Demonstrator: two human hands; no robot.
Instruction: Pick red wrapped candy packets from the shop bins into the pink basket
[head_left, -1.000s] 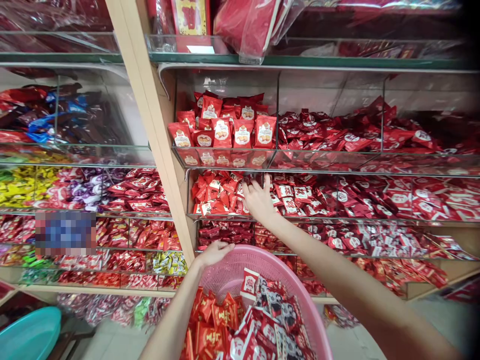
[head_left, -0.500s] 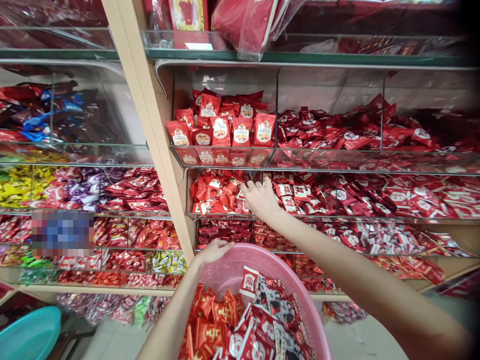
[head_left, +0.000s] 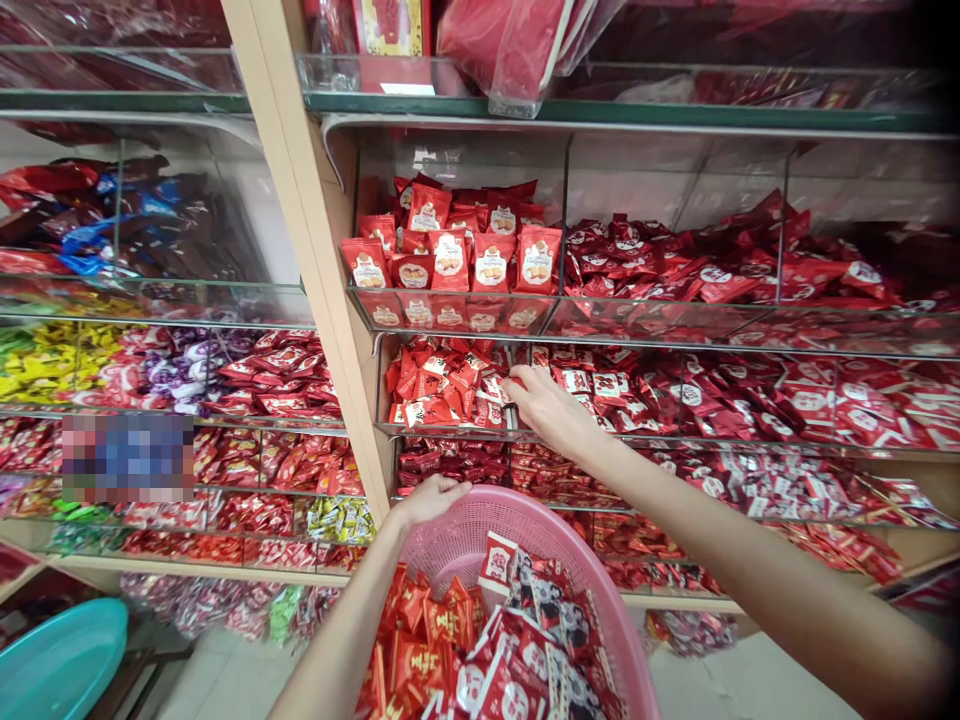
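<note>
Right hand (head_left: 551,410) on red foil packets (head_left: 439,385) above pink plastic basket (head_left: 465,540)

Fingers of the right hand lie slightly spread, tips among the packets in a glass shelf bin (head_left: 381,385) above the basket; any pinch cannot be told. Left hand (head_left: 431,500) curls over the basket's rim, fingers together. Inside the basket lie more red packets (head_left: 412,640) and red-and-white packets (head_left: 525,650). Left of the basket sits a teal plastic tub (head_left: 60,650).
</note>
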